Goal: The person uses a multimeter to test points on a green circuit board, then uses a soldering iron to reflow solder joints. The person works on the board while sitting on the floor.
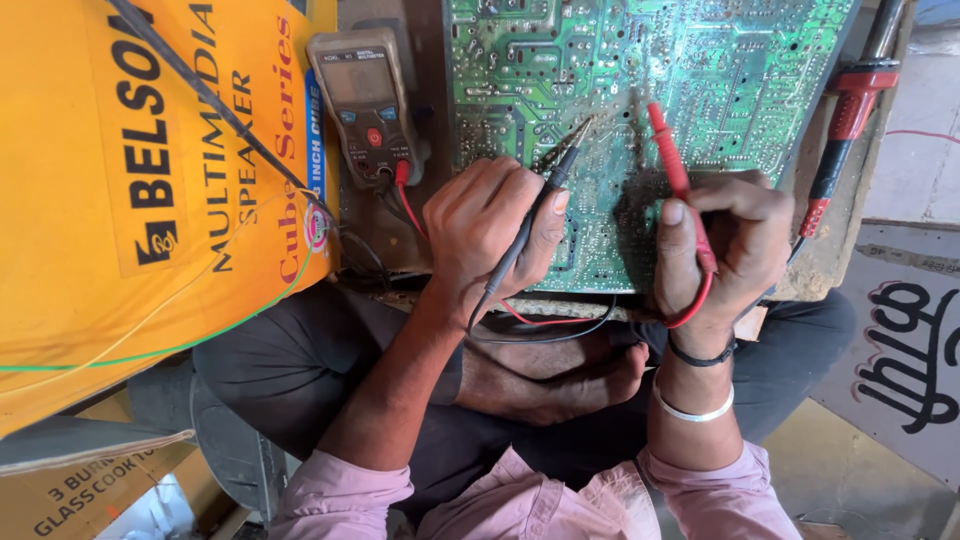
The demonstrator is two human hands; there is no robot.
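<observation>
Cluttered repair spot: I'm sitting cross-legged on the floor, big yellow cardboard box (130, 190) filling the left of the frame, grey multimeter (365, 105) at upper centre-left beside it. Green circuit board (700, 70) lies solder-side up across the top centre/right, resting on a worn wooden surface (850, 230). A red-handled screwdriver (845, 130) lies along the board's right edge.

Board: I'd judge it stiff but thin, light, fragile w/ sharp solder points, so best held by the edges, no flexing. Probes: light, hard plastic shafts, slightly slick, thin metal tips that skid off joints easily. I'd grip low on the shaft, pencil-style.

My left hand (490, 235), centre frame, is curled, fingers pressed together around the black probe (535, 215), tip angled up-right onto the board. My right hand (735, 240), right of centre, pinches the red probe (680, 175) btwn thumb & fingers, tip touching the board near the black one. Red lead loops under that hand.
</observation>
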